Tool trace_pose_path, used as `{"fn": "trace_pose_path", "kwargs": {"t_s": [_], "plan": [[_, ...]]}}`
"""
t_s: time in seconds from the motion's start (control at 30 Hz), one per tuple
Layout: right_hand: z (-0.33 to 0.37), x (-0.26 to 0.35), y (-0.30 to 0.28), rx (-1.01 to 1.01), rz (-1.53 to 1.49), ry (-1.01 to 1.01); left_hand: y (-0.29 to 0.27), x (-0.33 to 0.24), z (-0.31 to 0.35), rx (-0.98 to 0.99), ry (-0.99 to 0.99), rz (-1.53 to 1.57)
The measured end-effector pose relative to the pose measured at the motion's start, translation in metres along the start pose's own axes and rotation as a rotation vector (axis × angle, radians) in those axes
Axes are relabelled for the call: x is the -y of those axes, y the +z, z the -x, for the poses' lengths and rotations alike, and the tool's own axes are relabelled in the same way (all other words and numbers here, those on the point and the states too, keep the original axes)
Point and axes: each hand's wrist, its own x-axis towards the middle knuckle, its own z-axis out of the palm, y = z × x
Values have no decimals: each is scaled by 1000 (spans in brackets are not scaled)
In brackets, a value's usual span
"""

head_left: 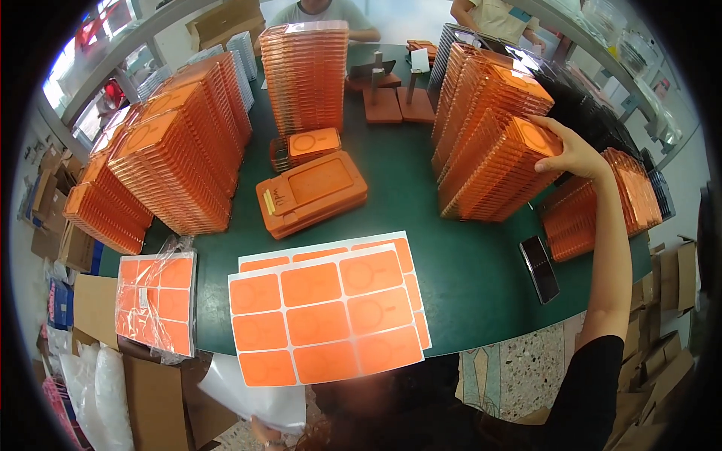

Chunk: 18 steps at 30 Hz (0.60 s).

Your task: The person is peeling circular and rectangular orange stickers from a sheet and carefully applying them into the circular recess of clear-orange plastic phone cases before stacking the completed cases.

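At the right, my right hand (573, 155) reaches over a tall stack of clear-orange plastic cases (492, 177). Its thumb and fingers close around the near end of the top orange case (532, 137), which still sits on the stack. Low in the view, my left hand (267, 434) is mostly cut off and blurred, with its fingers at the lower edge of a curved, glossy white sheet (259, 395). In front of me lie overlapping sheets of orange rectangular stickers (316, 312), overhanging the table's near edge. Behind them rests an orange tray-like fixture (312, 193) with a recess.
Tall orange case stacks stand at the left (177, 161) and far middle (306, 79). A dark phone (539, 269) lies near the right edge. Plastic-wrapped sticker sheets (156, 301) lie at the left. Brown blocks with upright handles (383, 105) are at the back, and two people sit beyond.
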Motion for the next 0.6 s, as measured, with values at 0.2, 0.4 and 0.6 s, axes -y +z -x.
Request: {"fn": "trace_pose_path", "kwargs": {"t_s": [0.2, 0.4, 0.6], "plan": [[45, -2, 5, -342, 277, -135, 171, -23, -42, 244, 131, 20], [113, 79, 160, -314, 266, -339, 291, -40, 14, 553, 379, -533], [175, 111, 298, -56, -78, -311, 282, 2, 89, 842, 516, -1133]]}}
